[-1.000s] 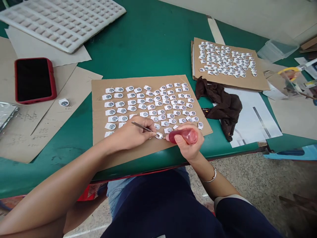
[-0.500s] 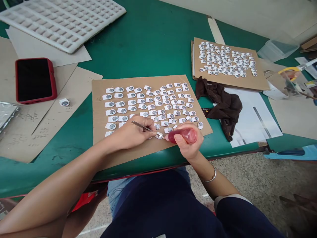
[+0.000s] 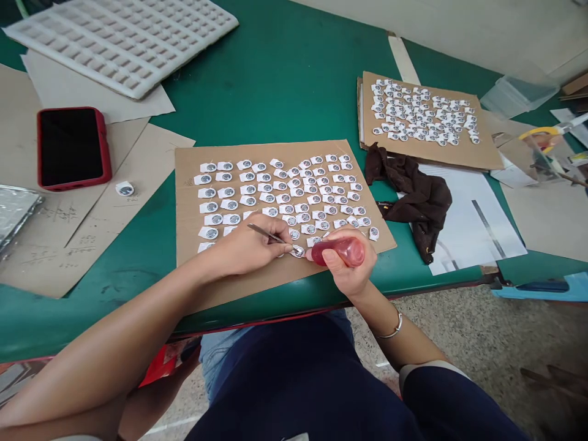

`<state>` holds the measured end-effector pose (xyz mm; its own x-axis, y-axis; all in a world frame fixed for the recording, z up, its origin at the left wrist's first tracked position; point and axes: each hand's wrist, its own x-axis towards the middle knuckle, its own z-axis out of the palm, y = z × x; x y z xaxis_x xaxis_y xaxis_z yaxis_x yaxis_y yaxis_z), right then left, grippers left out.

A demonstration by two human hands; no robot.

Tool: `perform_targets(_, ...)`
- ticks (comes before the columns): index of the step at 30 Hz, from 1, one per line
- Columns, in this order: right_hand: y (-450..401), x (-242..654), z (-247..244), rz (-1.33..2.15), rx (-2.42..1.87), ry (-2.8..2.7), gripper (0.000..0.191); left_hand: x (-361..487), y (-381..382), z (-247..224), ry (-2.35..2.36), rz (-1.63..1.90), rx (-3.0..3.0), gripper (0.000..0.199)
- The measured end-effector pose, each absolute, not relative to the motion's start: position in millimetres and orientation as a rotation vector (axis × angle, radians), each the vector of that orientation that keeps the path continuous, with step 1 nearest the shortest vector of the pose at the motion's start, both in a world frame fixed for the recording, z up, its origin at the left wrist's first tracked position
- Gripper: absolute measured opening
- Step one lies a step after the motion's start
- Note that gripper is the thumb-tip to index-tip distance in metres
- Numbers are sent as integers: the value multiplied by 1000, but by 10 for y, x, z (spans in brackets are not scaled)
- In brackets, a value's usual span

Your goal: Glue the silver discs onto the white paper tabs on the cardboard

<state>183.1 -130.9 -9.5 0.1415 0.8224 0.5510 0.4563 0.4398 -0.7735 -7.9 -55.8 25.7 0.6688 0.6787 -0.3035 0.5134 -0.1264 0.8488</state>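
My left hand [image 3: 250, 244] is closed on a thin metal tool that looks like tweezers [image 3: 264, 232], its tip down at a small white tag with a round dark-and-silver piece [image 3: 298, 252]. My right hand [image 3: 356, 269] wraps round a small red squeeze bottle [image 3: 344, 252], tilted so that its nozzle points left at the same tag. Whether the nozzle touches it I cannot tell. Both hands are over a brown cardboard sheet [image 3: 220, 293] that bears rows of such tags. My left hand and forearm hide some of the lower-left ones.
A second tag-covered cardboard [image 3: 484, 150] lies at the back right, with a dark brown cloth [image 3: 427, 196] before it. On the left are a red-cased phone [image 3: 71, 148], a lone tag [image 3: 124, 188] and a white gridded tray [image 3: 133, 86]. Yellow-handled scissors [image 3: 542, 130] stand far right.
The view has shifted slightly, so the table things appear a little further right. Both hands keep their grips and stay at the same tag.
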Motion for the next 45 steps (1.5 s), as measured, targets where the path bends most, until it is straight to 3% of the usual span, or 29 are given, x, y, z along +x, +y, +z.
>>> perform_targets(12, -1110, 2049, -67, 744, -1147, -921, 28, -132, -597, 423, 1014, 424, 1734, 12)
perform_targets(17, -925, 2243, 196, 737, -1204, -1026, 30, -364, -836, 519, 1307, 641, 1914, 12)
perform_targets(23, -801, 2006, 377, 761, -1182, -1229, 28, -509, -1175, 205, 1349, 742, 2016, 10)
perform_targets(31, -836, 1565, 227, 884, -1134, -1152, 37, -412, -1250, 56, 1145, 796, 2202, 9)
perform_targets(45, -821, 1537, 168, 859, -1105, -1222, 29, -379, -1259, -19, 1105, 838, 2242, 13)
